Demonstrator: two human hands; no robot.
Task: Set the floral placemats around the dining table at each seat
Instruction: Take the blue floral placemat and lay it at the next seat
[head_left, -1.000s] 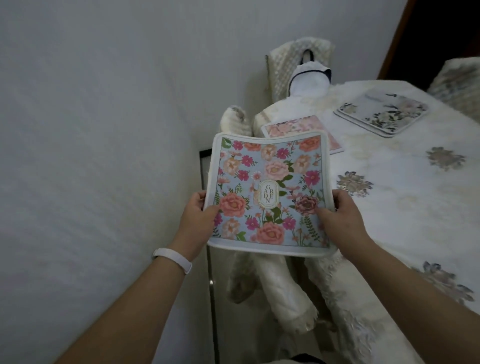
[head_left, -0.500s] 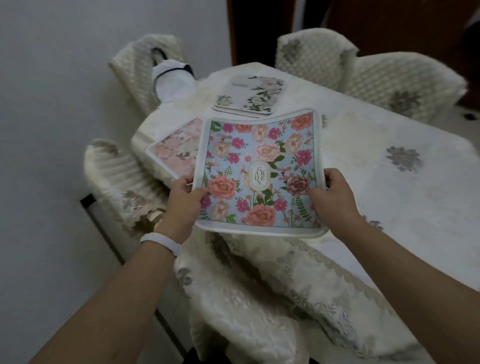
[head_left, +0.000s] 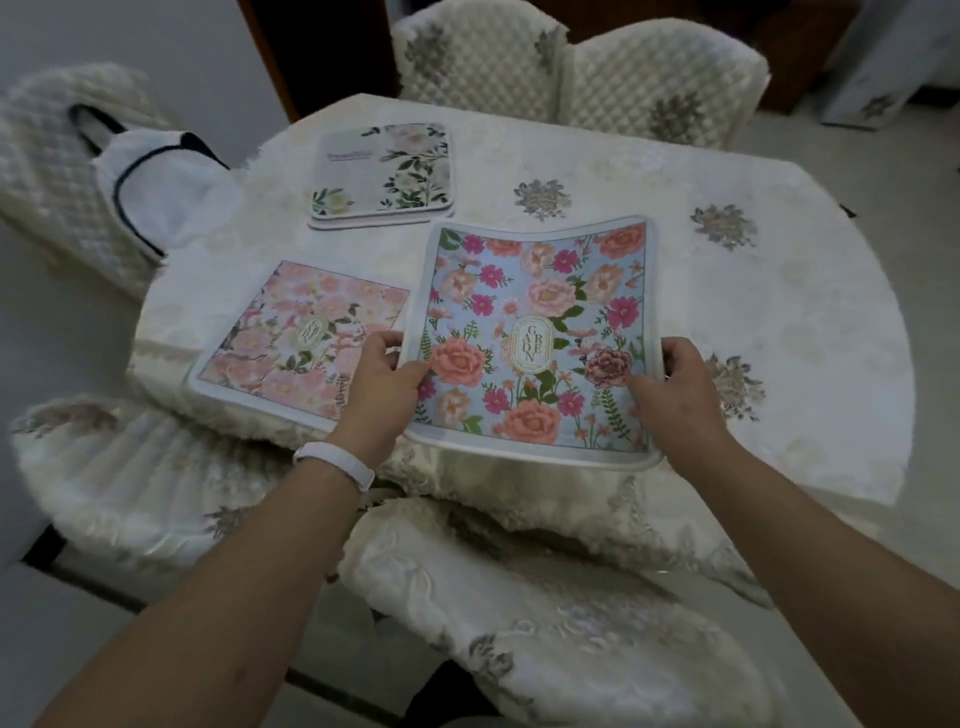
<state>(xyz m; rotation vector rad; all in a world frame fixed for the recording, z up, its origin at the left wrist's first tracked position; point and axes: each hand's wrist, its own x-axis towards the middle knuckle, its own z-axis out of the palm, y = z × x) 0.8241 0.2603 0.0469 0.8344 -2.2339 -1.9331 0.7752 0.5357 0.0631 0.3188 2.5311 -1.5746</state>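
I have both hands on the square pale-blue placemat (head_left: 540, 338), printed with pink and coral flowers, edged in white and carrying a gold oval emblem at its centre. My left hand (head_left: 382, 387) pinches its left edge, thumb on the print and fingers curled beneath. My right hand (head_left: 675, 387) grips the right edge the same way, thumb lying beside a dark red rose. The mat bows between them over the near side of the table (head_left: 779, 322), which is draped in a cream cloth with grey embroidered flowers. I cannot tell whether its far edge touches the cloth.

Just left of my left hand a square pink placemat (head_left: 291, 338) with blossom print lies flat on the cloth. Beyond that hand, further across, sits a stack of pale mats (head_left: 382, 174) with green leaves. A white wristband (head_left: 335, 462) circles my left wrist. Far off to the left of it, a white bag with dark trim (head_left: 156, 182) rests against a quilted chair. Two quilted cream chair backs (head_left: 660, 78) stand beyond both hands, and another cream-covered chair (head_left: 571, 623) is below my forearms.
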